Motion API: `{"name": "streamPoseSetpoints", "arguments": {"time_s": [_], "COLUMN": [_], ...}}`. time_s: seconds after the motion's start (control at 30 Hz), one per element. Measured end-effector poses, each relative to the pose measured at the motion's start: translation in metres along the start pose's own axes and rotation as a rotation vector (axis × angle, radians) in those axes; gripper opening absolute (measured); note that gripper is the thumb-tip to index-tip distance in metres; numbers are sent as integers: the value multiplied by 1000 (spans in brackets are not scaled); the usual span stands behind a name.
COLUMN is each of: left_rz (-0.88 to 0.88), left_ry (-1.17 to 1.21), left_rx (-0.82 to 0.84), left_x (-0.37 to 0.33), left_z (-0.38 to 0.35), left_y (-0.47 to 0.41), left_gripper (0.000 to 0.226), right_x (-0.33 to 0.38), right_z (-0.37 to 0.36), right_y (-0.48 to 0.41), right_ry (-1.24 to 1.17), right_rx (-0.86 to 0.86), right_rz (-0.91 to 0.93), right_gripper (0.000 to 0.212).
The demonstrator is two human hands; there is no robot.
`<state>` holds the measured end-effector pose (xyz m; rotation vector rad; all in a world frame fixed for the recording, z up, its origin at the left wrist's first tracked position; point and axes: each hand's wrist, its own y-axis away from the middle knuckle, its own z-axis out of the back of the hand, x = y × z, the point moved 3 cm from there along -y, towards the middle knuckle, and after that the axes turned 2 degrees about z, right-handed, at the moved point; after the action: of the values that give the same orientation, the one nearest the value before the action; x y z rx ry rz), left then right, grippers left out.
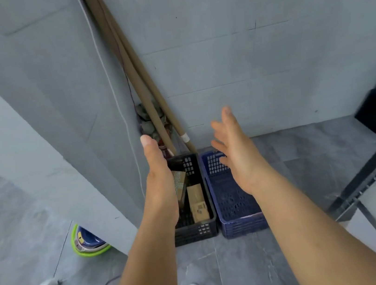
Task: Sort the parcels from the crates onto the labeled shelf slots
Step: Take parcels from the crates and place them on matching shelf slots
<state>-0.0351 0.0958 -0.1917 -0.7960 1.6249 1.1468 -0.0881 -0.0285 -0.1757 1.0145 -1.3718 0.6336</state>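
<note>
Brown cardboard parcels point(197, 202), taped and labelled, lie in the black crate point(195, 232) at frame centre; left hand point(158, 168) and right hand point(234, 150) spread, holding nothing.

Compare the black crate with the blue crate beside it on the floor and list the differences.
Colour: the black crate is black, the blue crate is dark blue.
Contents: the black crate holds cardboard parcels; no parcel shows in the blue crate.
Place: the black crate sits on the left, the blue crate to its right.
Both are perforated plastic crates standing side by side on the floor.
</note>
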Motion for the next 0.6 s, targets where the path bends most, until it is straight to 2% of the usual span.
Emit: {"name": "streamPoseSetpoints", "arguments": {"time_s": [0.1,0.3,0.4,0.6], "left_rz": [60,166,249,453], "left_ry": [-27,-80,-73,-10], "left_rx": [21,67,68,-28], "left_x": [-9,4,36,141], "left_z": [14,37,39,48], "left_y": [-59,-172,-218,-302], "left_gripper": [110,106,105,122], "right_x": [-4,-40,-78,-180], "right_z": [-24,-60,-62,-49], "right_y": [-58,-167,-209,-285], "right_ry": [-20,-64,-39,-25], "right_rx": [-40,-103,-135,-146], "right_rz": [-51,-175,-261,-431], "right_gripper": [73,72,73,71]}}
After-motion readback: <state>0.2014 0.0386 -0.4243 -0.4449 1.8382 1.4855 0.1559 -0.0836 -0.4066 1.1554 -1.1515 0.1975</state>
